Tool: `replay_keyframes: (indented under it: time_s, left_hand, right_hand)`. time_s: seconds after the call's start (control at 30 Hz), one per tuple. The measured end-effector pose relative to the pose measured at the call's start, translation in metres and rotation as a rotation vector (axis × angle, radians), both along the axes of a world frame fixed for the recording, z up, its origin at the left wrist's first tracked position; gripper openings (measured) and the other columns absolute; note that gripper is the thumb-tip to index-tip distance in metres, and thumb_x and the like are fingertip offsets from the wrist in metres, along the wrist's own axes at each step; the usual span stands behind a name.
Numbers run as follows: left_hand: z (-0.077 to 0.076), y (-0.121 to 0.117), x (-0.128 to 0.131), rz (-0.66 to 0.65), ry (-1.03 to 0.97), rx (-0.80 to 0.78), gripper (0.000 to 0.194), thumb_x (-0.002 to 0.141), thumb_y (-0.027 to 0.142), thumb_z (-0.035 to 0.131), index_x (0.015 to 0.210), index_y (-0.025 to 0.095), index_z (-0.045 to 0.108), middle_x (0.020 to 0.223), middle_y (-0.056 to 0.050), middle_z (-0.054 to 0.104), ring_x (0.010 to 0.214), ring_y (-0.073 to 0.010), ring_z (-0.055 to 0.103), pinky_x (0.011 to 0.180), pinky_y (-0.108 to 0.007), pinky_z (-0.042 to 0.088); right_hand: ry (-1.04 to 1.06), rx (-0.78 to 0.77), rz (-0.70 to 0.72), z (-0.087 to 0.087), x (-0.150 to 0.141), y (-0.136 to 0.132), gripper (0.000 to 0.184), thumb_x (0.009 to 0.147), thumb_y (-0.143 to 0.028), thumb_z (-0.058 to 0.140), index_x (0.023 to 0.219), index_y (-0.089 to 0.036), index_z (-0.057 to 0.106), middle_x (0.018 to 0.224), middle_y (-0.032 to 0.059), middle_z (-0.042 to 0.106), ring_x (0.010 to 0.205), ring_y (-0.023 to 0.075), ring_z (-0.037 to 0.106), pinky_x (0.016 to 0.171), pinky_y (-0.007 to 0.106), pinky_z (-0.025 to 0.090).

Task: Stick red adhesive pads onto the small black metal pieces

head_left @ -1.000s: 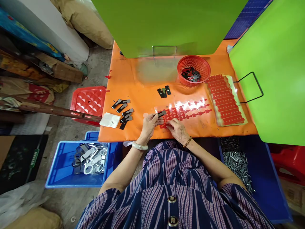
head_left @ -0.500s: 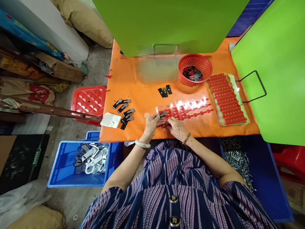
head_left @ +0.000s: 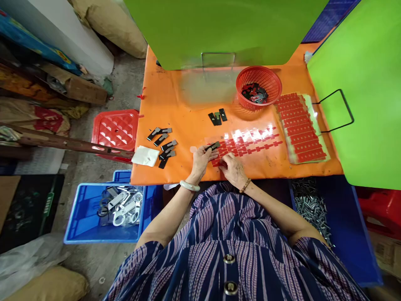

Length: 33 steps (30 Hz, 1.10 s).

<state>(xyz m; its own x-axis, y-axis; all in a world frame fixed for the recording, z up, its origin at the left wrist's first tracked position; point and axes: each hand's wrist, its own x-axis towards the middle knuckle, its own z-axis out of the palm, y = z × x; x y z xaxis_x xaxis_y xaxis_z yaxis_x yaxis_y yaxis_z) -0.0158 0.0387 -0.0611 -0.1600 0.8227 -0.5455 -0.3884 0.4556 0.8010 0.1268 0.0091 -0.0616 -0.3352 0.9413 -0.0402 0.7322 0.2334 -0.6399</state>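
Note:
My left hand [head_left: 202, 161] holds a small dark metal plate [head_left: 213, 146] between thumb and fingers, above the left end of a sheet of red stickers [head_left: 247, 144]. My right hand [head_left: 233, 170] has its fingertips pinched at the sheet's near edge; what they grip, if anything, is too small to make out. Several black and grey metal plates [head_left: 161, 140] lie left of my hands beside a folded white paper [head_left: 145, 156]. Further up the table are a few more black plates [head_left: 217, 117]. A red plastic basket [head_left: 275, 90] holds black, grey and red pieces.
A stack of red sticker sheets [head_left: 299, 125] lies on the right of the orange tabletop [head_left: 175, 90]. Green boards [head_left: 225, 29] with wire handles stand behind and to the right. Below the table are a blue bin [head_left: 72, 225] of metal parts and a red stool [head_left: 115, 127].
The dark plate has turned slightly in my left hand, whose fingers have opened out a little beneath it. My right hand stays at the sticker sheet's near edge. The view has shifted slightly.

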Motion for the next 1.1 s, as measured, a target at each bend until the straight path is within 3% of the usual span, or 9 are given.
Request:
replay_keyframes:
  time_s: [0.2,0.37,0.57,0.77,0.93,1.1]
  left_hand:
    - [-0.001,-0.001,0.001,-0.009,0.023,0.017,0.008,0.09,0.008,0.053,0.093,0.011,0.06,0.075,-0.005,0.074,0.063,-0.011,0.071,0.073,-0.025,0.059]
    - [-0.003,0.0,0.0,-0.012,0.006,0.023,0.015,0.091,0.005,0.05,0.1,0.01,0.061,0.076,-0.006,0.074,0.062,-0.0108,0.071,0.073,-0.027,0.058]
    - [-0.004,0.0,0.0,-0.016,0.022,0.02,0.016,0.091,0.006,0.051,0.102,0.01,0.061,0.076,-0.005,0.074,0.063,-0.0111,0.071,0.073,-0.026,0.058]
    - [-0.002,-0.001,0.0,-0.021,0.038,0.027,0.017,0.09,0.008,0.053,0.103,0.009,0.062,0.079,-0.007,0.075,0.07,-0.0136,0.072,0.075,-0.028,0.059]
    - [0.0,-0.001,0.0,-0.025,0.056,0.024,0.016,0.088,0.013,0.059,0.103,0.01,0.062,0.088,-0.01,0.076,0.072,-0.0149,0.073,0.075,-0.03,0.059]
    - [0.005,0.001,-0.004,-0.054,0.011,-0.036,0.01,0.087,0.015,0.061,0.095,0.01,0.062,0.078,-0.009,0.075,0.066,-0.0142,0.072,0.07,-0.026,0.059]
  right_hand:
    - [0.062,0.009,0.01,-0.002,-0.003,-0.002,0.015,0.079,-0.007,0.05,0.077,-0.021,0.051,0.083,0.0059,0.059,0.083,0.0224,0.056,0.075,0.034,0.045]
    - [0.198,-0.022,-0.058,-0.004,-0.005,-0.003,0.029,0.075,-0.005,0.053,0.1,-0.021,0.055,0.093,0.0054,0.063,0.085,0.0207,0.059,0.08,0.034,0.048]
    - [0.171,-0.067,-0.073,-0.005,-0.004,-0.001,0.012,0.078,-0.009,0.058,0.076,-0.02,0.057,0.088,0.0039,0.056,0.077,0.0181,0.058,0.074,0.033,0.049]
    - [0.346,-0.045,0.01,-0.005,0.006,-0.005,0.012,0.081,-0.012,0.061,0.073,-0.021,0.057,0.082,0.0029,0.057,0.079,0.0187,0.057,0.075,0.033,0.048]
    - [0.418,-0.101,0.1,0.006,0.015,-0.01,0.01,0.083,-0.018,0.06,0.075,-0.021,0.056,0.081,0.0022,0.059,0.08,0.0178,0.057,0.079,0.035,0.047]
    - [0.546,-0.205,-0.085,0.024,0.023,-0.01,0.009,0.081,-0.025,0.063,0.08,-0.022,0.054,0.079,-0.0006,0.06,0.074,0.0151,0.057,0.075,0.031,0.049]
